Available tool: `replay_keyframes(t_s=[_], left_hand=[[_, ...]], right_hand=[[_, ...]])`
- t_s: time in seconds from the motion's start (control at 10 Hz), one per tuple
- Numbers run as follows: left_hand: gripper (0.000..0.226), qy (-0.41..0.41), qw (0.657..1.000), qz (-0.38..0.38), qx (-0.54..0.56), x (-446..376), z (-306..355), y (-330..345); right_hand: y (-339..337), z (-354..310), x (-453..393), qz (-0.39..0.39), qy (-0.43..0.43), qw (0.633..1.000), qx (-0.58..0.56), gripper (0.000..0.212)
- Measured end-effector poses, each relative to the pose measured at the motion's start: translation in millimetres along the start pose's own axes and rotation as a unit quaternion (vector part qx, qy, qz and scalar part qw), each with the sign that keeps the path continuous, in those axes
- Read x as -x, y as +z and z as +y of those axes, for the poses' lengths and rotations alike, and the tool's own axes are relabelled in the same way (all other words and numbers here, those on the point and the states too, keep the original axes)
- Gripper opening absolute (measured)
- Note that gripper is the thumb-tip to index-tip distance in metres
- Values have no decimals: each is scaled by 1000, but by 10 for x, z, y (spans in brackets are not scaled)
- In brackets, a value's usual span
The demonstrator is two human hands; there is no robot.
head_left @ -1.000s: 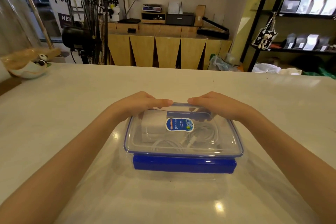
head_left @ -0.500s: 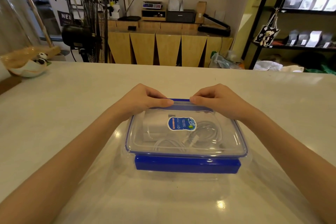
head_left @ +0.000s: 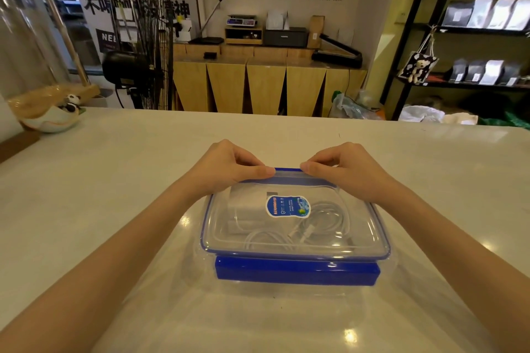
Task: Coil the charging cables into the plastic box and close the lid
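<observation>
A clear plastic box [head_left: 295,288] stands on the pale table in front of me. Its clear lid [head_left: 344,241], edged in blue and carrying a blue sticker, lies on top. The near blue latch [head_left: 296,271] is folded down against the front wall. Through the lid I see coiled white cables [head_left: 312,228] and a white charger block [head_left: 246,205]. My left hand [head_left: 226,166] and my right hand [head_left: 348,169] both pinch the far blue latch [head_left: 288,173] at the lid's back edge, fingers curled, thumbs on top.
A bowl ornament with a panda figure [head_left: 50,112] sits at the table's far left. Beyond the table's far edge are a standing fan [head_left: 140,66], a wooden counter [head_left: 266,83] and black shelves [head_left: 473,37] on the right.
Both hands went from lying flat on the lid's far part to pinching the far blue latch, which has come into view between the thumbs. The box has not shifted on the table.
</observation>
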State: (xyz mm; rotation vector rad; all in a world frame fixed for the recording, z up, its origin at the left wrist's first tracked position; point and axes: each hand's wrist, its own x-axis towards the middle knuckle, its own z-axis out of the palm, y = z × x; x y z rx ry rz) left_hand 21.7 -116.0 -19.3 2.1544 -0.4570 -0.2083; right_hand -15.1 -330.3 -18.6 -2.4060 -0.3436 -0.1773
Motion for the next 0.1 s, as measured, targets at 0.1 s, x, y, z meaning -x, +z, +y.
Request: replay_keyframes(t_s=[0.1], left_hand=[[37,64,995,53,-46,26,8,11]], right_hand=[[-63,-95,41,114,-54,991,48,25]])
